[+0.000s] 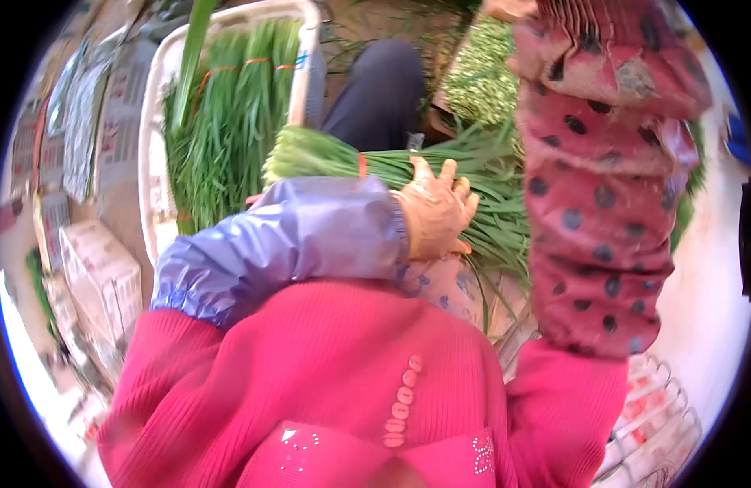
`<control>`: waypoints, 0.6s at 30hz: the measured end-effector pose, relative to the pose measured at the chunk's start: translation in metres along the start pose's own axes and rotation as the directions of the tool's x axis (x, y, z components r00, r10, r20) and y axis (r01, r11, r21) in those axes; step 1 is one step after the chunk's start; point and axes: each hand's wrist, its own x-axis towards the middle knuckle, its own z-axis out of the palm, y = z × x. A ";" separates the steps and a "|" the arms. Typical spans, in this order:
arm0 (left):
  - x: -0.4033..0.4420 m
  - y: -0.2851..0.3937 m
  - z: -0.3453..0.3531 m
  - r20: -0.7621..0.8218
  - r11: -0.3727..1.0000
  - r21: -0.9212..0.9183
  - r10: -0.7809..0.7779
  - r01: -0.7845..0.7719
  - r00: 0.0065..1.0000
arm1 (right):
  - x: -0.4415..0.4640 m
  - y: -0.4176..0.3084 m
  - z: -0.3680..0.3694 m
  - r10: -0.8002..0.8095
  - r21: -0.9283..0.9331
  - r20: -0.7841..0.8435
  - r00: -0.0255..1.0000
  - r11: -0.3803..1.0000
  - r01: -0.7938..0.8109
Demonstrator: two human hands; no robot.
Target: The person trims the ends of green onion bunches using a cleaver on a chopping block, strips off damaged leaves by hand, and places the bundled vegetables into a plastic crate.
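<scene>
Across the lap lies a bundle of long green leaves with pale stem ends, like garlic chives (314, 154), with a red band around it. My left hand (436, 203), in an orange-tan glove and purple sleeve cover, rests on the bundle just right of the band. Its fingers are spread over the leaves. My right arm, in a red dotted sleeve cover (603, 195), reaches forward to the top edge. Only a sliver of my right hand (509, 8) shows, near a stack of cut pale-green stem ends (483, 73). Its fingers are out of sight.
At the left a white plastic crate (152, 163) holds several banded green bundles (237, 122). A dark-clad knee (379, 89) rises beyond the lap. Farther left stand a pale crate (103, 264) and stacked boxes (119, 122). A wire rack (656, 415) is at the lower right.
</scene>
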 end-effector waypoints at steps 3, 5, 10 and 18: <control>-0.010 -0.013 0.006 -0.150 0.981 -0.089 0.161 -0.175 0.975 | -0.056 0.027 -0.020 0.325 -0.124 0.138 0.936 0.943 -0.309; -0.016 -0.022 0.009 -0.421 0.877 -0.025 0.426 -0.480 0.801 | -0.112 0.048 0.017 0.546 -0.180 0.251 0.799 0.838 -0.516; -0.033 -0.047 -0.017 -0.706 0.528 -0.680 -0.282 -0.510 0.649 | -0.191 0.040 0.165 0.755 0.047 0.209 0.622 0.627 -0.777; -0.021 -0.141 -0.018 0.098 0.308 -0.949 0.097 0.064 0.990 | -0.199 0.011 0.155 0.425 -0.175 -0.348 0.835 0.846 -0.504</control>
